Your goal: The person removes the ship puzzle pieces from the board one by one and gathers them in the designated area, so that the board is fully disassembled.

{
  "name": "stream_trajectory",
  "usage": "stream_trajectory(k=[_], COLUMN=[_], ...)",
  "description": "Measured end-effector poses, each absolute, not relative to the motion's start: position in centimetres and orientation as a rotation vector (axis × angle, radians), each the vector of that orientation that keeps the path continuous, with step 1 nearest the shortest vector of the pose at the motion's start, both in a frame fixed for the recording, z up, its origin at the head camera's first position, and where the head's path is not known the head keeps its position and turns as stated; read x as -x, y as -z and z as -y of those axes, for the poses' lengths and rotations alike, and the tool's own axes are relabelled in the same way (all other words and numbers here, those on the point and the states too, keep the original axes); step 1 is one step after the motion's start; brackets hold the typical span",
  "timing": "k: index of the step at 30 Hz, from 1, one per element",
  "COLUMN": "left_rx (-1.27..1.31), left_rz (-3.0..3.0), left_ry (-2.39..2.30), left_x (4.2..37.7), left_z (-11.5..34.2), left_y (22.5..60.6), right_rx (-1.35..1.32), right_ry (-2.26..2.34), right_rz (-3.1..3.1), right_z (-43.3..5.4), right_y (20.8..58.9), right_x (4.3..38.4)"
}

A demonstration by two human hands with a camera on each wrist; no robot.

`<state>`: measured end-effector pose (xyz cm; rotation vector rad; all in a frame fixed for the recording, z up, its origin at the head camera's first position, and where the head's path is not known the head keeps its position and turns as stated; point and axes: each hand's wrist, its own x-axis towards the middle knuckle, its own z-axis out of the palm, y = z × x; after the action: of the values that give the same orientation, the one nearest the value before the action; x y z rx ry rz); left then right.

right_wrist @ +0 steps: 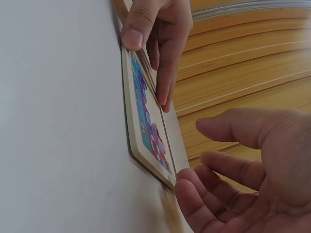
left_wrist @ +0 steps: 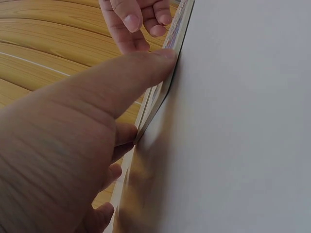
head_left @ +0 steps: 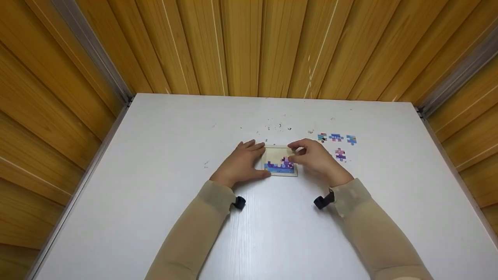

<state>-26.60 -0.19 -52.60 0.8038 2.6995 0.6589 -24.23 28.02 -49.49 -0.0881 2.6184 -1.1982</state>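
A small square puzzle tray (head_left: 275, 174) with a pale rim lies on the white table. Joined purple and blue pieces (head_left: 279, 167) fill its near part, while bare board shows at the far side. My left hand (head_left: 243, 161) steadies the tray from the left, thumb on the near rim and straight fingers along the left and far edge. On the other side, my right hand (head_left: 316, 157) hovers at the tray's right edge. Its thumb (right_wrist: 228, 127) stands apart from the loosely bent fingers (right_wrist: 194, 199), with nothing showing between them, and fingertips are right at the tray's corner.
Loose puzzle pieces lie to the right: one purple and pink (head_left: 340, 154), and farther back a blue one (head_left: 351, 139), a blue and pink one (head_left: 335, 137) and a multicoloured one (head_left: 322, 137). Dark specks dot the table (head_left: 155, 163) beyond the tray. Wood-look panels (head_left: 241, 46) enclose it.
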Motion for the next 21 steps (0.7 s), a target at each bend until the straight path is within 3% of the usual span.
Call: stream_trajectory(k=[21], left_rx=[-0.801], left_rz=[-2.727], left_ry=[-0.639], left_x=[26.69], left_z=[-0.05], left_y=[52.7], right_rx=[0.199], right_ry=[1.002], right_rz=[-2.703], right_z=[-27.15], right_y=[50.23], right_x=[23.78])
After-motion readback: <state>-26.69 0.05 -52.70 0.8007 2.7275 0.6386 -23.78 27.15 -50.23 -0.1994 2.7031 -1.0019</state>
